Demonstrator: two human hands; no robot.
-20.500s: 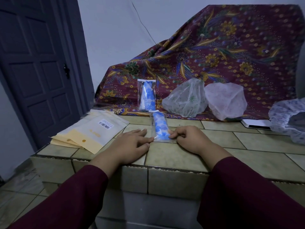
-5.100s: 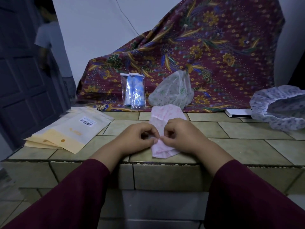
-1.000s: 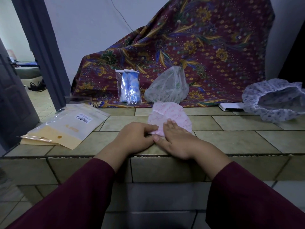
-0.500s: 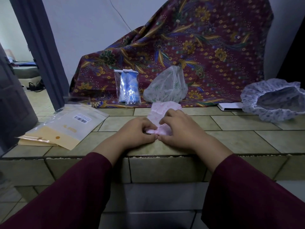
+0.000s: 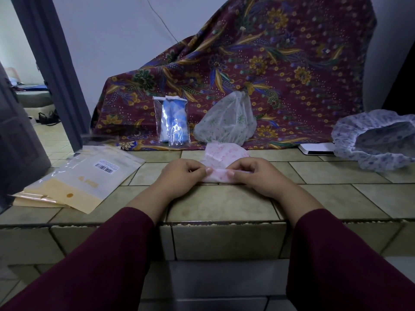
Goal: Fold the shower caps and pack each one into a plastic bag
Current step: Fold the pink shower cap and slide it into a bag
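A pink-patterned shower cap (image 5: 221, 153) lies partly folded on the tiled counter (image 5: 220, 205). My left hand (image 5: 182, 173) pinches its near folded edge from the left, and my right hand (image 5: 256, 176) pinches the same edge from the right. Two bagged blue caps (image 5: 171, 120) lean upright against the patterned cloth behind. A green-print cap (image 5: 226, 118) sits beside them. A purple-flowered cap (image 5: 377, 140) lies open at the far right. A stack of flat plastic bags (image 5: 83, 178) rests at the left.
A maroon batik cloth (image 5: 258, 70) drapes over something at the back of the counter. A white flat device (image 5: 316, 149) lies by the purple cap. An open doorway (image 5: 27, 86) with a dark door frame is at the left.
Both hands have drawn the pink cap's near edge into a narrow folded strip and now pinch it at both ends. The view shifted slightly.
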